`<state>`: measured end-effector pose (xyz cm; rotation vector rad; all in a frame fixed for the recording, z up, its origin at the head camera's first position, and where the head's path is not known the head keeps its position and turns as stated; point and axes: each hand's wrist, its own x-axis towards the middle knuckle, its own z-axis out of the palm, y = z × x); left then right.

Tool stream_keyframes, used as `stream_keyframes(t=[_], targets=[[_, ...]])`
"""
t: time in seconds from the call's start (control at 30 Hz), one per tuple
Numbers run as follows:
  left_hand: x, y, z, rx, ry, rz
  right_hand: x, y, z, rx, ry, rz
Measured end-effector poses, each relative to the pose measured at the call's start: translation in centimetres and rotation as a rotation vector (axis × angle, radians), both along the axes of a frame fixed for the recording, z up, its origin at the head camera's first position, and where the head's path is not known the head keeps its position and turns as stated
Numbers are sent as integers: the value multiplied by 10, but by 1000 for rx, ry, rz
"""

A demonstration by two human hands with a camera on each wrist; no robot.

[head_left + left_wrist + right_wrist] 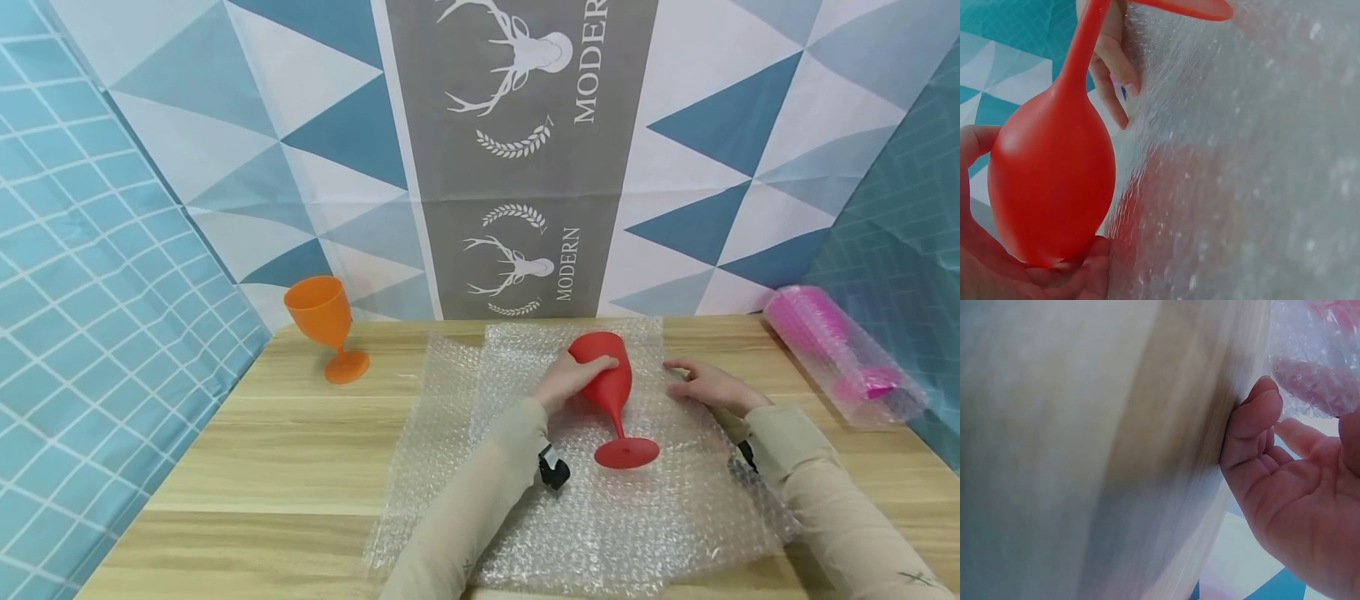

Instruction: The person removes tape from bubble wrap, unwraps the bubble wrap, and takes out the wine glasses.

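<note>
A red plastic goblet (pixel 606 387) lies tilted over the bubble wrap (pixel 570 533), bowl toward the back and foot toward the front. My left hand (pixel 564 379) grips it round the bowl, the thumb across the top. In the left wrist view the red bowl (pixel 1054 178) sits between thumb and fingers. My right hand (pixel 708 385) is at the right side of the bubble wrap, thumb and forefinger apart. Its loosely bent fingers (pixel 1250 419) hold nothing visible in the right wrist view. Part of the wrap lies raised near that wrist.
An orange goblet (pixel 318 312) stands upright at the back left of the wooden table (pixel 285 467). Toward the back right lies a pink goblet (pixel 825 333) rolled in bubble wrap. Patterned cloth (pixel 337 167) hangs along the back and sides.
</note>
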<state>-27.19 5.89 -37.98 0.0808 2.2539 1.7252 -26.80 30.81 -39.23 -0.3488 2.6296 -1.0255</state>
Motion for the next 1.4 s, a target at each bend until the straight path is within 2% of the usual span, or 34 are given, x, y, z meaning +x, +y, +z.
stream_keyframes(t=[0.13, 0.37, 0.57, 0.67, 0.77, 0.93, 1.2, 1.3, 1.4], targets=[[0, -4, -2, 30, 2, -12, 0, 1, 0, -15, 5, 14], [1, -8, -4, -59, 6, 17, 0, 0, 1, -27, 2, 12], [3, -11, -5, -62, 8, 8, 1, 0, 2, -23, 7, 24], [2, -12, -6, -32, 17, 0, 1, -2, 2, -18, 15, 16], [1, -13, -5, -13, 54, -6, 1, -3, 3, -10, 28, 13], [3, -15, -4, -19, 102, -16, 1, -3, 2, -6, 32, 13], [4, -20, -2, 61, 79, -49, 0, -2, 1, 10, 46, 18], [1, -24, 1, 69, 104, -61, 0, -2, 1, 17, 44, 18], [-3, -28, 6, 55, 158, -62, 1, -3, 1, 14, 45, 14]])
